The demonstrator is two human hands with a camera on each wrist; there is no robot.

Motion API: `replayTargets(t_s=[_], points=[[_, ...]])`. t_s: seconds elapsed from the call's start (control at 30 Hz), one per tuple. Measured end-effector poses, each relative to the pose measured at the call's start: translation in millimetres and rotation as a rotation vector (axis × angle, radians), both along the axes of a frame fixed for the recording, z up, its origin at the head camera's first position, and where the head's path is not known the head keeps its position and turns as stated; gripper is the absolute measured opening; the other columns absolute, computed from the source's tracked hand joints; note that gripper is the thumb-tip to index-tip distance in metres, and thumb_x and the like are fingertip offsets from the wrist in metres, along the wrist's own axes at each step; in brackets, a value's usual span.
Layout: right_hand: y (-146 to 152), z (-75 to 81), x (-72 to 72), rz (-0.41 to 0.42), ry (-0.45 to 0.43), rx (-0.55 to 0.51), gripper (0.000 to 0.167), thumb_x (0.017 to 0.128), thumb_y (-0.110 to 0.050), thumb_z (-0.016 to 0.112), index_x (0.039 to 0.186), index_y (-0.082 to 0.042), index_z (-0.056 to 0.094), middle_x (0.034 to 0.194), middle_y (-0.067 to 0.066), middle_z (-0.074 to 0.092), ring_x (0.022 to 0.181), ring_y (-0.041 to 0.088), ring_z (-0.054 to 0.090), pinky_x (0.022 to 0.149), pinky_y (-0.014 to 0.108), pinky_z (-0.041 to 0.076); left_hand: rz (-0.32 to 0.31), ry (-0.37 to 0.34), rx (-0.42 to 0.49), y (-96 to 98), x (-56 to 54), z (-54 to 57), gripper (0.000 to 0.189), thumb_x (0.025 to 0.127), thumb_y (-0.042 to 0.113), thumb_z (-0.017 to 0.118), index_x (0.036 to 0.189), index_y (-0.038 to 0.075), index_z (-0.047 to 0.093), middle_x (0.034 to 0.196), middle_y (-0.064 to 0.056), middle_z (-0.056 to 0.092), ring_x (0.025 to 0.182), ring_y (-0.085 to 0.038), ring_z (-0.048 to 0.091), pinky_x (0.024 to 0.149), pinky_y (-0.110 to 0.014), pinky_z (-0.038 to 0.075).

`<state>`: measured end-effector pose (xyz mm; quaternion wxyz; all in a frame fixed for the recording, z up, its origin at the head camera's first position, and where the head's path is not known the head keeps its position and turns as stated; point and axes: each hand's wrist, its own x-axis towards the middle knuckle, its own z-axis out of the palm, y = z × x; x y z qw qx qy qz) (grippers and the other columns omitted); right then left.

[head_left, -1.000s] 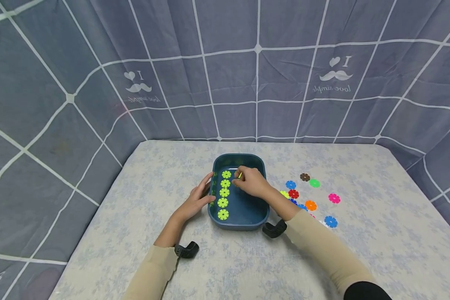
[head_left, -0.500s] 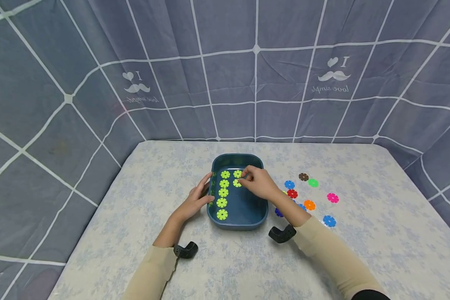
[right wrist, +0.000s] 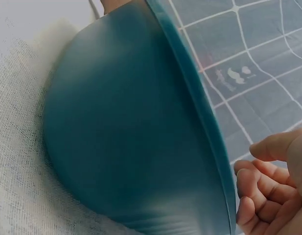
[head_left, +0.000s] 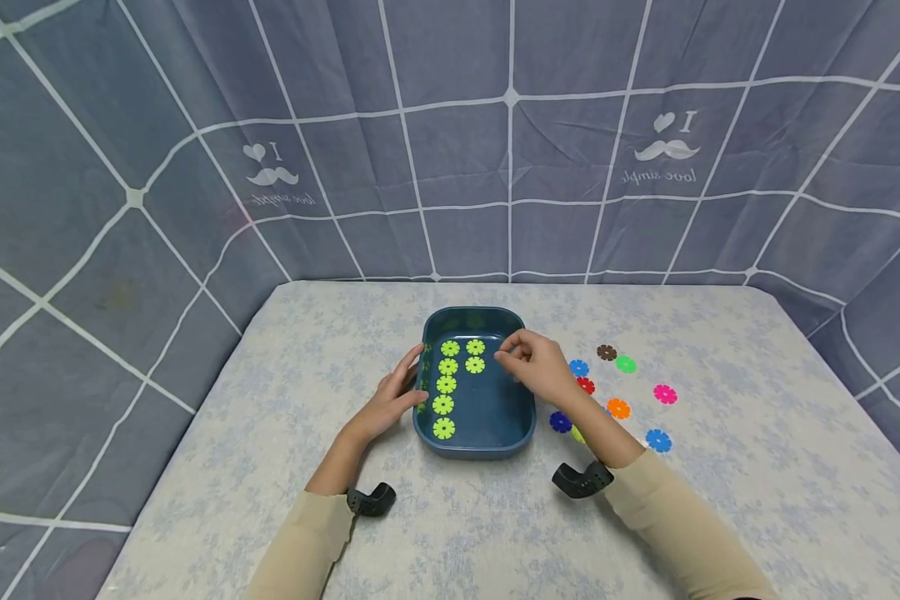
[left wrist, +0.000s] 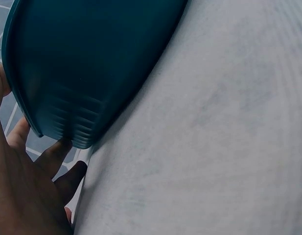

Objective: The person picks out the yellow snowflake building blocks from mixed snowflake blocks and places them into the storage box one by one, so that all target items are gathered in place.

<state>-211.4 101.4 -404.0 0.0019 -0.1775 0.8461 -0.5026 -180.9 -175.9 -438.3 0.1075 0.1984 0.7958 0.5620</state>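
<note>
A dark teal rectangular tub (head_left: 495,408) stands on the table. Inside, yellow-green notched flower-shaped discs (head_left: 446,384) lie in a column along the left side. To the right of that column's far end are two more such discs (head_left: 475,365). My left hand (head_left: 392,397) rests with spread fingers against the tub's left wall, its thumb at the rim; in the left wrist view, its fingers (left wrist: 55,156) touch the ribbed outer wall. Over the tub's right rim hovers my right hand (head_left: 536,362), holding nothing. Its fingers (right wrist: 258,191) are loosely bent, with the thumb apart from them.
Right of the tub, several loose discs are scattered on the table, including a brown disc (head_left: 607,352), an orange disc (head_left: 618,408), a pink disc (head_left: 665,394) and a blue disc (head_left: 658,440). My right forearm covers part of them. A grey checked curtain (head_left: 465,150) surrounds the table.
My right hand has let go of yellow-green discs, which now lie as two in a second column. It has drawn back rightward to the tub's rim. The left hand has stayed in place.
</note>
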Motion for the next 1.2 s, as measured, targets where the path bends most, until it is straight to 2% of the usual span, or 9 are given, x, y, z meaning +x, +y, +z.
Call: replayTargets(t_s=[0.13, 0.27, 0.47, 0.7, 1.0, 1.2], points=[[7, -2.8, 1.9, -0.007, 0.007, -0.051, 0.015, 0.094, -0.014, 0.065, 0.097, 0.0, 0.063, 0.074, 0.019, 0.064, 0.059, 0.022, 0.058, 0.059, 0.031, 0.052, 0.007, 0.005, 0.014, -3.2, -9.0, -18.8, 0.073, 0.097, 0.005, 0.05, 0.158, 0.009, 0.008, 0.157, -0.024, 0.019, 0.143, -0.039, 0.022, 0.105, -0.058, 0.034], [15, -8.2, 3.4, -0.031, 0.017, -0.079, 0.014, 0.095, -0.015, 0.065, 0.096, -0.001, 0.064, 0.073, 0.02, 0.063, 0.059, 0.025, 0.058, 0.055, 0.029, 0.05, 0.006, 0.032, 0.021, -4.2, -11.3, -25.4, 0.073, 0.098, 0.008, 0.05, 0.159, 0.015, 0.01, 0.158, -0.021, 0.02, 0.143, -0.036, 0.023, 0.105, -0.056, 0.035], [26, -13.7, 6.0, -0.082, 0.031, -0.049, 0.015, 0.095, -0.016, 0.064, 0.096, -0.002, 0.064, 0.069, 0.013, 0.062, 0.061, 0.028, 0.06, 0.055, 0.028, 0.05, -0.006, 0.057, 0.041, -5.3, -11.4, -28.1, 0.072, 0.097, 0.01, 0.05, 0.159, 0.017, 0.011, 0.159, -0.02, 0.02, 0.143, -0.037, 0.023, 0.105, -0.057, 0.034], [39, -18.0, 7.9, -0.118, 0.007, -0.019, 0.016, 0.095, -0.017, 0.064, 0.097, -0.001, 0.064, 0.072, 0.021, 0.062, 0.06, 0.029, 0.059, 0.053, 0.028, 0.047, 0.0, 0.058, 0.031, -4.1, -11.0, -27.2, 0.073, 0.097, 0.012, 0.051, 0.159, 0.017, 0.012, 0.158, -0.019, 0.021, 0.143, -0.036, 0.025, 0.106, -0.057, 0.033], [57, -27.6, 8.5, -0.136, -0.012, -0.001, 0.016, 0.095, -0.017, 0.064, 0.096, -0.001, 0.063, 0.072, 0.018, 0.063, 0.06, 0.035, 0.06, 0.051, 0.029, 0.045, -0.002, 0.064, 0.035, -4.2, -11.9, -28.5, 0.073, 0.097, 0.01, 0.05, 0.158, 0.015, 0.011, 0.159, -0.019, 0.019, 0.143, -0.037, 0.023, 0.107, -0.057, 0.031], [66, -34.1, 9.4, -0.158, -0.031, 0.02, 0.017, 0.095, -0.018, 0.064, 0.096, -0.001, 0.063, 0.071, 0.015, 0.063, 0.059, 0.028, 0.058, 0.052, 0.029, 0.045, -0.002, 0.054, 0.036, -4.3, -11.6, -28.3, 0.072, 0.098, 0.01, 0.05, 0.158, 0.015, 0.011, 0.158, -0.02, 0.02, 0.144, -0.037, 0.023, 0.106, -0.057, 0.032]])
